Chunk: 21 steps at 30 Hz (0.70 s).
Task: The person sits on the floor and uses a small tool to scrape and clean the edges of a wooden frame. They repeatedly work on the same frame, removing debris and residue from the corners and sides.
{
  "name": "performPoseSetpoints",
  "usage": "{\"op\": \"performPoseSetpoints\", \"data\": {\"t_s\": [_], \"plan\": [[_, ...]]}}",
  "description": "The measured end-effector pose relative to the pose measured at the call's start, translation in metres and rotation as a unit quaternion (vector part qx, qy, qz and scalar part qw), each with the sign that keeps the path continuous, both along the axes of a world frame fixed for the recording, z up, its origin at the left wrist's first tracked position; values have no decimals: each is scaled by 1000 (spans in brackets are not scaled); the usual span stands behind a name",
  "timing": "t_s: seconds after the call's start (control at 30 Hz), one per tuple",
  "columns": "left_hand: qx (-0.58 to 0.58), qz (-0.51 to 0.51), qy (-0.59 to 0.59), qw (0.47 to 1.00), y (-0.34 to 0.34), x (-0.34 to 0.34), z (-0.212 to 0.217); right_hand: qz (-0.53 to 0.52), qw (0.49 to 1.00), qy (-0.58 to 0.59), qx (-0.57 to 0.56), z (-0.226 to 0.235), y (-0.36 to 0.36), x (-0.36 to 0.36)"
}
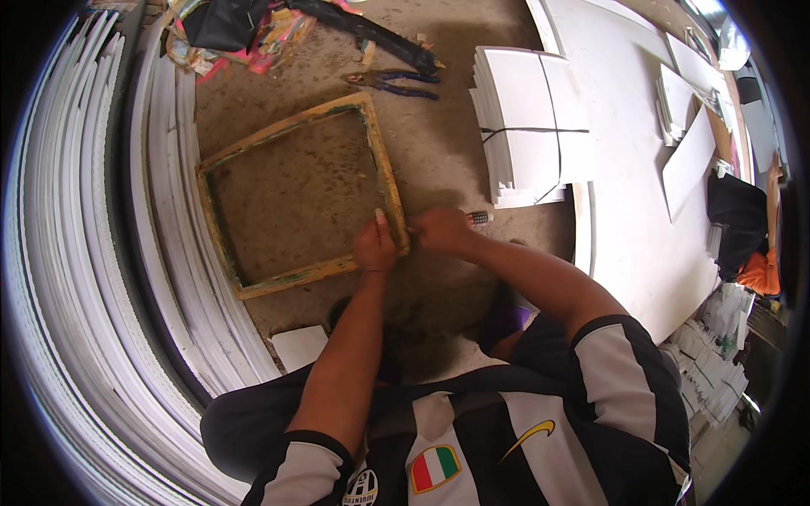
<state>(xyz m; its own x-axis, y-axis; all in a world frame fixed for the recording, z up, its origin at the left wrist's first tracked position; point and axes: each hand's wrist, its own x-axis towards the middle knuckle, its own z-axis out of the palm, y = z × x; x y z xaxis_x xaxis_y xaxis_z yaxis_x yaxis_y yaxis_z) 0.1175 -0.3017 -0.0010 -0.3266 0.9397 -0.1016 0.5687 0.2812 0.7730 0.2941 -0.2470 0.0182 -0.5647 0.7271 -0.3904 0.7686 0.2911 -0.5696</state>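
wooden square frame, yellowed, green-stained, both hands gripping

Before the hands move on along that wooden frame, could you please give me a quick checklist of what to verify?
1. Left hand steadies the wooden frame at its near right corner: ok.
2. Right hand grips a small tool against the frame: ok; tool type cannot tell.
3. Frame lies flat on the floor: ok.
4. Pliers lie beyond the frame, apart from it: ok.
5. Tied stack of white sheets stays off the frame: ok.
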Motion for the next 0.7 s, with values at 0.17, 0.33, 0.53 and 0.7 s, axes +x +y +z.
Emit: {"op": "performPoseSetpoints", "data": {"t_s": [0.17, 0.33, 0.53, 0.7], "plan": [[15, -2, 19, 1000, -2, -1, 1, 24, 997, -58, -46, 19, 3, -13], [3, 1, 15, 1000, 0, 4, -2, -174, 964, 142, -144, -36, 13, 12], [-11, 0, 28, 1000, 0, 5, 9, -65, 998, -21, 16, 11, -7, 6], [-20, 0, 47, 999, 1, 5, 7, -44, 997, -34, 47, 14, -28, 4]]}}
